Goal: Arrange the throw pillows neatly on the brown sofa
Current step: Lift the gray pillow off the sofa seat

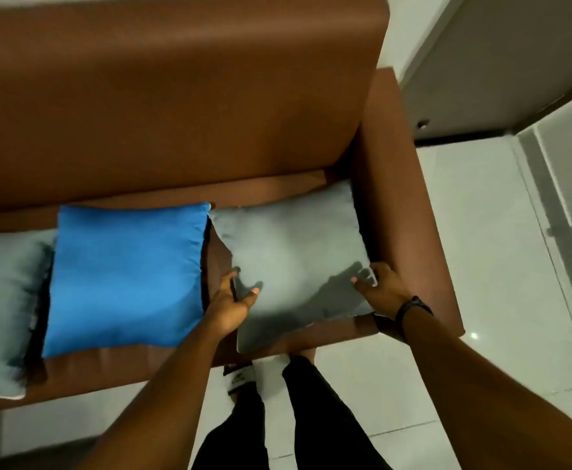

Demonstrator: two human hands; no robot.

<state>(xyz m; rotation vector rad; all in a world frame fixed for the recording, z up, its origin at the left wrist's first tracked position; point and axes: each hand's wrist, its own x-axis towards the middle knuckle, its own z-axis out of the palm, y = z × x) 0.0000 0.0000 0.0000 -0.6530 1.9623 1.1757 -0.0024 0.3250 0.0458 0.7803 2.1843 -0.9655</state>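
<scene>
A grey pillow lies on the seat of the brown sofa, pushed against the right armrest. My left hand grips its left edge, thumb on top. At the pillow's right edge, beside the armrest, my right hand holds on. A bright blue pillow lies flat to its left, with a narrow strip of seat between them. Another grey pillow lies at the far left, partly cut off by the frame and tucked slightly under the blue one.
The sofa's right armrest stands just beyond my right hand. White tiled floor stretches to the right, and a pale wall or cabinet stands at the back right. My legs and a sandalled foot are at the sofa's front edge.
</scene>
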